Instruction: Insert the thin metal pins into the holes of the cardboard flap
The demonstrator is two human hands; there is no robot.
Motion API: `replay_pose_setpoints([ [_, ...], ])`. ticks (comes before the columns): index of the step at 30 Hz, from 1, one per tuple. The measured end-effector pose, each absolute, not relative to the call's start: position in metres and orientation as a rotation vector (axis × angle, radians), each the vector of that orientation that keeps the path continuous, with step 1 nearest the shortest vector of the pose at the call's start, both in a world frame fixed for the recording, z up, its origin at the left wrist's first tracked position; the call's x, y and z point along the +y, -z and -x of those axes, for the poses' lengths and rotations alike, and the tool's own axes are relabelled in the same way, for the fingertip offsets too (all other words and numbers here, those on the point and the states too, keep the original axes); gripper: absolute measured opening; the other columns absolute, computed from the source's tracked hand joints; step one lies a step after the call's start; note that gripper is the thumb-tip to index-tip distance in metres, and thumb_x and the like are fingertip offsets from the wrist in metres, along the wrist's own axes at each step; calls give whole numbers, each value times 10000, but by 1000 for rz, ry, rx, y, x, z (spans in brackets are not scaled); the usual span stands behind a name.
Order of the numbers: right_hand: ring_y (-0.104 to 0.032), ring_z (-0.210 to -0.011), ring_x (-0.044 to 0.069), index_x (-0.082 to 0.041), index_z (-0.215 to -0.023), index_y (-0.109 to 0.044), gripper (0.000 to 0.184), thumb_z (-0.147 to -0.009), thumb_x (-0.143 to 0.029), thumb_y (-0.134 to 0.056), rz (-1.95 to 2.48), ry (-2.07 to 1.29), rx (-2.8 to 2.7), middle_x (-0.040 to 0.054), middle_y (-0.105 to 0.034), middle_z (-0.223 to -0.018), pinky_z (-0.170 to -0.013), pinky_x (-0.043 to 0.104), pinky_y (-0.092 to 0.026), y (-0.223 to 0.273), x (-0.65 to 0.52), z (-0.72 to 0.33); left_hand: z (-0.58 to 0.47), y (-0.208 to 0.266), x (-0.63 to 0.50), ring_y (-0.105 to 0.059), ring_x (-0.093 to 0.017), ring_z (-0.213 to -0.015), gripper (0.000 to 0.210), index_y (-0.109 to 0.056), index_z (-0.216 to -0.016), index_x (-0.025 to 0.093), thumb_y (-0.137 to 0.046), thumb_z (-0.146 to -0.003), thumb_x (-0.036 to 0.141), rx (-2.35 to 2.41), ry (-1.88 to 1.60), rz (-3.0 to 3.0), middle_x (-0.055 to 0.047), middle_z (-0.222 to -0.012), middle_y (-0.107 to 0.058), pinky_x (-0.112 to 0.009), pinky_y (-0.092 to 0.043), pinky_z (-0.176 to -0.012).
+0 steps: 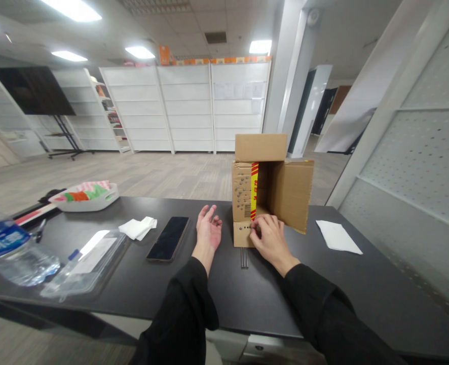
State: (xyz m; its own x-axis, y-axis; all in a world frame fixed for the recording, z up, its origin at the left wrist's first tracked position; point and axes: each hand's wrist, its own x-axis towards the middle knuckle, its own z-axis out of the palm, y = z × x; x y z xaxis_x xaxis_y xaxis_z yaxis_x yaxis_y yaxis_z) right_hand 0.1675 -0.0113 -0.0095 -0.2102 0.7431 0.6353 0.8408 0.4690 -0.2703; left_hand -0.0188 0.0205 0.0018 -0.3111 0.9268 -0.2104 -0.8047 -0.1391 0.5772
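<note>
A cardboard box point(241, 195) stands on the dark table with its front opening towards me. Its top flap is raised, its right flap swings outward, and a lower front flap point(241, 239) hangs down with a row of small dark dots. Against that lower flap, my right hand point(268, 235) has its fingers pinched together; whatever is between them is hidden. My left hand point(209, 228) is held left of the box, palm up, fingers loosely curled and apart, holding nothing. Thin dark rods point(244, 259) stick out from below the flap. Dark spots and yellow-red tape point(254, 187) mark the box's front.
Left of my hands lie a phone point(168, 239), white tissues point(138, 228), a clear plastic case point(89, 263) and a water bottle point(15, 253). A white tray point(91, 204) with colourful packets sits behind. On the right are a folded white paper point(338, 236) and a perforated partition point(418, 167).
</note>
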Motion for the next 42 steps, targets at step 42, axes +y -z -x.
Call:
replay_pose_setpoints([
  [42, -551, -858, 217, -215, -838, -550, 98, -899, -244, -479, 1176, 89, -2009, 38, -650, -847, -810, 364, -297, 3, -20, -164, 19, -1, 20, -480, -35, -539, 407, -561, -998, 261, -775, -677, 134, 724, -1753, -242, 20, -998, -678, -214, -379, -570],
])
